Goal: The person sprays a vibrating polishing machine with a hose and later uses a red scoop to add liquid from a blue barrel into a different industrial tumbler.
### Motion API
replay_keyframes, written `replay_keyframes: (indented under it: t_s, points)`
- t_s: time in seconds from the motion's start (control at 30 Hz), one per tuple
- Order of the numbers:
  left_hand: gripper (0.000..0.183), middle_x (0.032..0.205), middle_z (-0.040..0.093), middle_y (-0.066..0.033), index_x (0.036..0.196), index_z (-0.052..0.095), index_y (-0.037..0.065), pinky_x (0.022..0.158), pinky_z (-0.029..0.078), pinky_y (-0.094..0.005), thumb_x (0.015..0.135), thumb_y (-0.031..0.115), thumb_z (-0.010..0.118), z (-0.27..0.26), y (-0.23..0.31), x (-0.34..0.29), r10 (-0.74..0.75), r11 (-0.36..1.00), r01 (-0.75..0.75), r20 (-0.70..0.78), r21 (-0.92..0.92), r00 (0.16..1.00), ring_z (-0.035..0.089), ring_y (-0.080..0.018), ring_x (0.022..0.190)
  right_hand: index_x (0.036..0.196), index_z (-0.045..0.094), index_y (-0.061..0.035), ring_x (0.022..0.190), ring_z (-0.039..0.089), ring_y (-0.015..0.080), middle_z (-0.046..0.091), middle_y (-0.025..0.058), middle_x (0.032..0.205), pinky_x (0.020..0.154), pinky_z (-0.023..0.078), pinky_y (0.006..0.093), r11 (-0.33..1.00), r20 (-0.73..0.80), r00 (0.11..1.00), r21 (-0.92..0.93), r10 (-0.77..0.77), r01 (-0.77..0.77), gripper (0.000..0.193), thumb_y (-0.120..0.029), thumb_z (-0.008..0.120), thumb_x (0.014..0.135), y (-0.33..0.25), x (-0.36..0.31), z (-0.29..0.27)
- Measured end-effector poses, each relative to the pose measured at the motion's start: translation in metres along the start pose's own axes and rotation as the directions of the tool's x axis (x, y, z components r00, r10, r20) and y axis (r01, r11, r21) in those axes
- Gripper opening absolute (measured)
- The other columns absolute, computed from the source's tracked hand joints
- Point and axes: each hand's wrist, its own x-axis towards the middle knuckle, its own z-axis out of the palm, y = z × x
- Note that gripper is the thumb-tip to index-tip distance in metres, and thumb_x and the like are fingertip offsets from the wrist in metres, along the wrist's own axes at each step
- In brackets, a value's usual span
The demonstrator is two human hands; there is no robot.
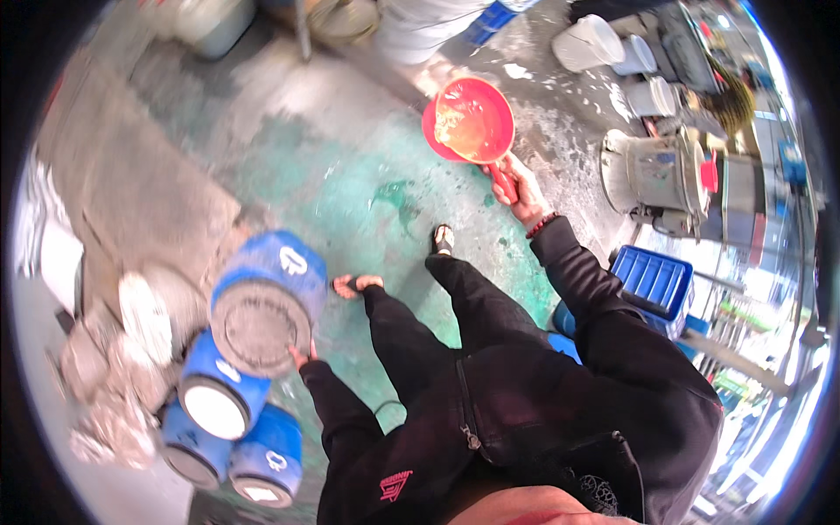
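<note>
My right hand [523, 190] is wrapped round the handle of a red plastic dipper [502, 98], held out ahead of me over the floor. Shiny, wet-looking liquid shows inside its bowl. On the left, my left hand [304, 354] reaches down to the rim of a blue drum [271, 255] with a dusty grey lid. Its fingers are stretched out and appear to touch the lid's edge; they grip nothing that I can see. Below that drum are several more blue drums [226, 386].
Clear plastic bags [114, 394] lie left of the drums. White buckets [588, 44] stand at the far right, above a large pail [652, 175] with a red part. A blue crate [652, 280] sits by my right arm. The green floor [350, 188] looks wet in patches.
</note>
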Motion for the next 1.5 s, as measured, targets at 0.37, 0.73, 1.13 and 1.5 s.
replay_keyframes:
  t_s: [0.37,0.73,1.13,1.5]
  points:
    - [0.057,0.136,0.017,-0.0054,0.127,0.032,0.021,0.070,0.046,-0.0545,0.078,0.044,0.050,0.138,-0.063,-0.083,0.049,0.989,-0.065,-0.117,-0.131,0.992,0.026,-0.0297,0.119,0.128,0.035,-0.0093,0.038,0.044,0.0150,0.056,0.0081,0.078,0.032,0.030,0.0243,0.968,-0.464,0.868,0.078,-0.177,0.239,0.052,-0.013,0.049,0.077,-0.095,-0.120,-0.220]
    - [0.076,0.135,0.015,-0.0101,0.135,0.010,0.013,0.086,0.035,-0.0613,0.080,0.054,0.044,0.559,-0.247,-0.320,-0.315,0.934,0.187,0.455,0.304,0.833,0.027,-0.0380,0.119,0.132,0.030,-0.0122,0.039,0.047,0.0109,0.060,0.0058,0.070,0.030,0.034,0.0211,0.828,-0.731,0.655,0.241,-0.188,0.507,0.061,-0.008,0.056,0.076,-0.175,-0.116,-0.347]
    - [0.075,0.120,0.027,-0.0173,0.129,0.022,0.027,0.086,0.040,-0.0533,0.071,-0.007,0.055,0.827,-0.332,-0.395,-0.218,0.866,-0.077,0.513,0.493,0.830,0.036,-0.0320,0.103,0.127,0.034,-0.0059,0.042,0.048,0.0121,0.058,0.0093,0.078,0.032,0.035,0.0210,0.767,-0.784,0.605,0.301,-0.139,0.567,0.051,-0.012,0.052,0.080,-0.345,0.012,-0.451]
    - [0.047,0.101,0.042,-0.0134,0.116,0.041,0.012,0.089,0.040,-0.0535,0.075,0.000,0.059,1.052,-0.356,-0.603,-0.361,0.892,0.098,0.562,0.442,0.745,0.041,-0.0326,0.106,0.120,0.047,-0.0098,0.036,0.043,0.0101,0.054,0.0033,0.065,0.029,0.030,0.0202,0.869,-0.818,0.561,0.184,-0.124,0.459,0.042,-0.018,0.058,0.081,-0.591,0.105,-0.471]
